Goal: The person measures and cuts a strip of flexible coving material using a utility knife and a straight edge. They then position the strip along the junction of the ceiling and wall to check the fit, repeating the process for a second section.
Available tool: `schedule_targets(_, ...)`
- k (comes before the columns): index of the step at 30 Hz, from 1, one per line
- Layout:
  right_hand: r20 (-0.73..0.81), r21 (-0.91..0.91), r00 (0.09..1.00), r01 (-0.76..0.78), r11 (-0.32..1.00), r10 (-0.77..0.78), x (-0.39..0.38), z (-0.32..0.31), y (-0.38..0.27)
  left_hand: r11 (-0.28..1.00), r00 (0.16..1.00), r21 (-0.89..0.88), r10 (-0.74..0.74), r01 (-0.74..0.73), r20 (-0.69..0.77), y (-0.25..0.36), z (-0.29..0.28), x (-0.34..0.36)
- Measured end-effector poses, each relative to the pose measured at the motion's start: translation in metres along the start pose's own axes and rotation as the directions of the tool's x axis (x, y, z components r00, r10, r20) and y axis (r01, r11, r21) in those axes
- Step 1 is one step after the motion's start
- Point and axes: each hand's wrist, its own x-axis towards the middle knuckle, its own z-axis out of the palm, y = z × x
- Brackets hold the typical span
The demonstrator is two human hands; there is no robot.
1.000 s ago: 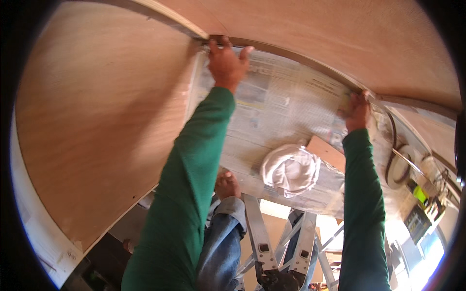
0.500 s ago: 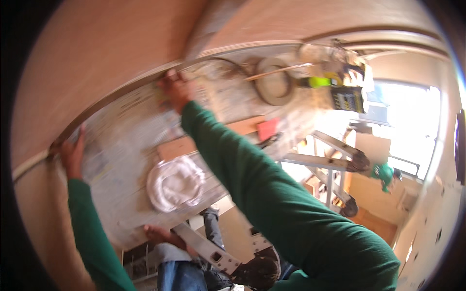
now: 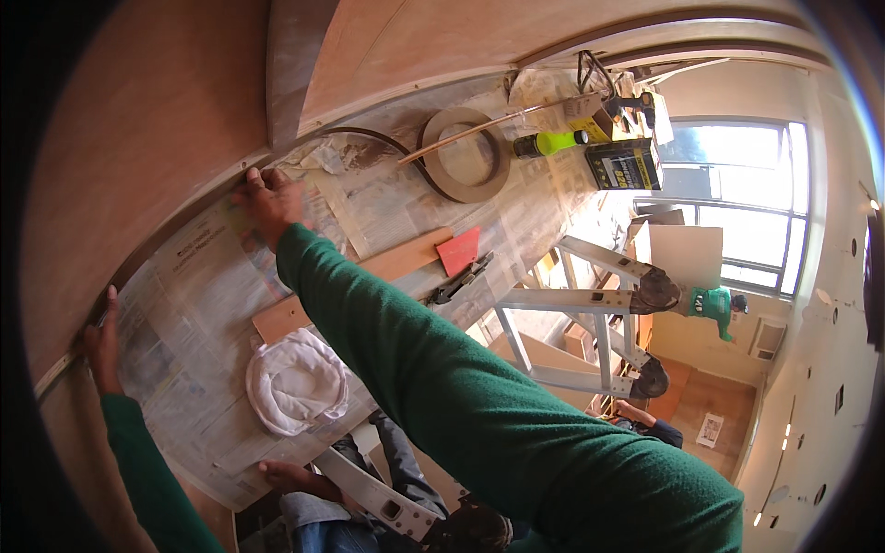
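Observation:
My left hand (image 3: 103, 343) is at the lower left end of a narrow wooden edge strip (image 3: 175, 232), touching it with fingers apart, one stretched along it. Further along, my right hand (image 3: 275, 203) has its bent fingers on the same strip, slightly blurred. The strip borders a plywood panel (image 3: 157, 147) and a newspaper-covered surface (image 3: 184, 313). A bundled white cloth (image 3: 295, 382), a plywood offcut (image 3: 275, 320), a red piece (image 3: 458, 249) and a black tool (image 3: 461, 276) lie on that surface; my right forearm crosses over part of it.
Tape roll (image 3: 489, 161), thin stick (image 3: 516, 118), green bottle (image 3: 550, 143) and black can (image 3: 623, 167) occupy the upper right. Aluminium ladder (image 3: 564, 300) is below them. A person in green (image 3: 712, 304) stands near a window (image 3: 742, 161); another person's arm (image 3: 645, 419) shows lower down.
My view has swung round, bringing the window, the person in green and more tools into sight. The strip now runs diagonally at left; both my hands remain along it.

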Motion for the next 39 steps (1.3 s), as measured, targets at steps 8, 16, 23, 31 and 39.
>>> schedule_targets(8, 0.232, 0.314, 0.972, -0.051, 0.948, -0.024, 0.008, 0.008, 0.017, 0.424, 0.935, -0.894, 0.236, 0.147, 0.265, -0.111, 0.009, 0.053)
schedule_targets(16, 0.09, 0.079, 0.994, 0.057, 0.995, -0.064, 0.0, -0.007, -0.004, 0.997, 0.997, -0.028, -0.068, 0.069, 0.039, 0.057, -0.039, -0.01)
schedule_targets(23, 0.194, 0.027, 0.981, 0.005, 1.0, -0.01, -0.008, -0.001, -0.001, 0.986, 0.995, -0.138, -0.083, 0.091, 0.059, 0.037, -0.042, -0.016)
schedule_targets(31, -0.001, -0.078, 1.0, -0.027, 0.997, 0.027, -0.008, -0.003, -0.002, 0.929, 0.937, 0.119, -0.347, 0.349, -0.043, 0.062, -0.035, -0.024)
schedule_targets(39, 0.112, 0.04, 0.993, 0.029, 0.999, -0.033, 0.016, -0.051, -0.008, 0.935, 0.946, 0.15, -0.309, 0.321, -0.097, 0.072, -0.036, -0.02)
